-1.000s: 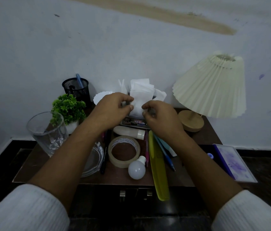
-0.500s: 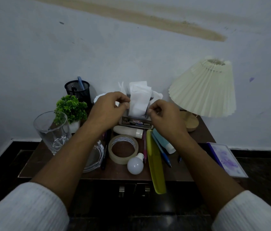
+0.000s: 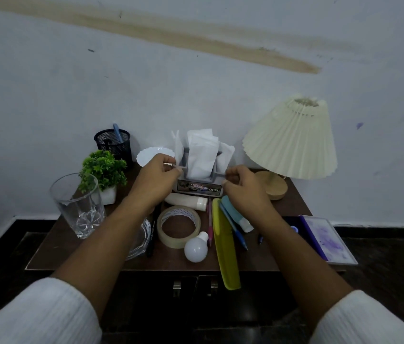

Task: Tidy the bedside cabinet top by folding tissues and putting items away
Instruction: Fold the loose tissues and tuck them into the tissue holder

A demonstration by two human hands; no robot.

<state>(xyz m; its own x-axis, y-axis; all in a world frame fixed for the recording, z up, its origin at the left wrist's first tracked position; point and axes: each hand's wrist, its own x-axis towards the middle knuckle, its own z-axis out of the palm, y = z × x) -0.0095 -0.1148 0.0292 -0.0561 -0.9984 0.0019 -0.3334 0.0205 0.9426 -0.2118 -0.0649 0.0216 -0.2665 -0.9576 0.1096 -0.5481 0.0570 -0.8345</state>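
Several folded white tissues (image 3: 201, 155) stand upright in a grey tissue holder (image 3: 199, 189) with an "OPEL" label, at the back middle of the brown cabinet top (image 3: 54, 244). My left hand (image 3: 155, 180) pinches the holder's thin left side bar, with its fingers curled. On the other side, my right hand (image 3: 242, 187) pinches the right side bar in the same way. Neither hand touches the middle tissue.
A black mesh pen cup (image 3: 114, 142), a small green plant (image 3: 103, 167) and a drinking glass (image 3: 78, 204) stand left. A pleated lamp (image 3: 290, 140) stands right. In front lie a tape roll (image 3: 178, 227), a bulb (image 3: 196, 248), a yellow comb (image 3: 224, 244), pens, tubes and a purple notebook (image 3: 325, 238).
Both hands let go of the middle tissue and moved apart to the sides of the holder. The tissue now stands in the holder.
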